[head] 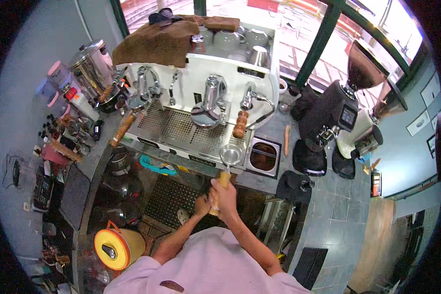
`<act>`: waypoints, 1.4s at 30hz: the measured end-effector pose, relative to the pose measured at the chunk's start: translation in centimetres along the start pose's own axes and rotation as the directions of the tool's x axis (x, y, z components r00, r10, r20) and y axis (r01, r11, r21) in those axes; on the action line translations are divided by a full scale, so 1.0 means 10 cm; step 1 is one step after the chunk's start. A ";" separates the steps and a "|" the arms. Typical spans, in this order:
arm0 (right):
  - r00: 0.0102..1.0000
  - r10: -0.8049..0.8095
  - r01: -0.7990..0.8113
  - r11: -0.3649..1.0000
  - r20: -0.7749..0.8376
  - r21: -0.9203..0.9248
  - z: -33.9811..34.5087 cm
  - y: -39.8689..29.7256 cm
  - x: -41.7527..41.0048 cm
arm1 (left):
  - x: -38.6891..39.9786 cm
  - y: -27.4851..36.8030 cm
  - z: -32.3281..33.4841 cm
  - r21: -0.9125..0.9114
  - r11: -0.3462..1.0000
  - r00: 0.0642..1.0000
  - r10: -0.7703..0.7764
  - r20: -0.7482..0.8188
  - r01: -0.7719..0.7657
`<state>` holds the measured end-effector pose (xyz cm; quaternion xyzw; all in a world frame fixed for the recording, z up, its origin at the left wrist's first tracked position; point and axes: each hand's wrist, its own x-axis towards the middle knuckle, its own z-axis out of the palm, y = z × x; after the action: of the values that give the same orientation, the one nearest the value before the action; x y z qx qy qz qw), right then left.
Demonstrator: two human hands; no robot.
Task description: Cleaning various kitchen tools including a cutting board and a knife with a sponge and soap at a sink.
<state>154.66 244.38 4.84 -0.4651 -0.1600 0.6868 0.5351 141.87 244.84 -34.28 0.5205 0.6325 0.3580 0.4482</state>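
Note:
My right hand (225, 198) is closed around the pale wooden handle of a portafilter (225, 179). Its round metal basket (231, 155) faces up and looks empty, over the front edge of a white espresso machine (223, 63). Close beside the handle's lower end is my left hand (202, 205); its fingers are partly hidden, so I cannot tell whether it grips anything. Ahead is a bare chrome group head (205, 114). A second portafilter with a wooden handle (124, 129) sits at the left group. The steam wand's wooden knob (241, 125) is to the right.
A knock box (282, 154) with dark grounds is set into the counter. Right of it are a tamper (307, 183) on a black mat and two coffee grinders (325, 110). A yellow-lidded jug (112, 250) stands lower left; bottles (77, 136) crowd the left counter.

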 end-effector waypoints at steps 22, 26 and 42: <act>0.951 -0.290 0.309 0.870 -0.110 0.384 1.82 0.25 1.30 | -0.62 -0.35 -1.37 -0.053 0.998 0.997 -0.022 -0.080 0.018; 0.903 -0.381 0.428 0.837 -0.199 0.341 2.02 0.26 1.46 | -0.42 -0.26 -1.53 0.079 0.995 0.998 -0.056 0.024 0.054; 0.989 -0.144 0.145 0.981 0.019 -0.128 1.12 -0.16 0.92 | 0.77 0.22 -0.55 -0.091 0.895 0.811 0.435 0.392 -0.437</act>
<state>146.56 256.23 7.40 -0.4827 -0.2400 0.6366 0.5515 137.02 252.93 -31.92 0.7144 0.3910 0.3354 0.4735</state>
